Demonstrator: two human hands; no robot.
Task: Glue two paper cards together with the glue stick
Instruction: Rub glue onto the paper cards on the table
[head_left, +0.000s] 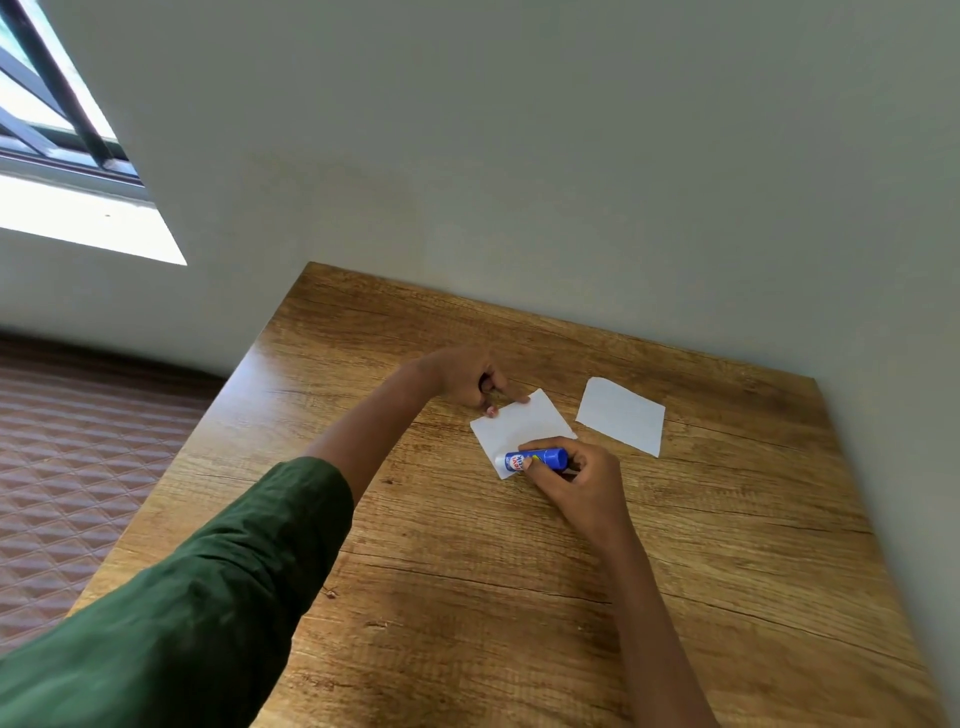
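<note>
Two white paper cards lie on the wooden table (467, 597). The nearer card (522, 423) sits in the middle; the second card (621, 415) lies apart to its right. My right hand (576, 478) grips a blue glue stick (537, 460), held almost flat with its white end touching the nearer card's lower left corner. My left hand (470, 379) presses fingertips on that card's top left edge, and something small and dark shows inside its curled fingers; I cannot tell what it is.
The table's far edge meets a pale wall (519, 156). Left of the table a brown quilted surface (78, 467) lies lower down. A window (57, 130) is at the upper left.
</note>
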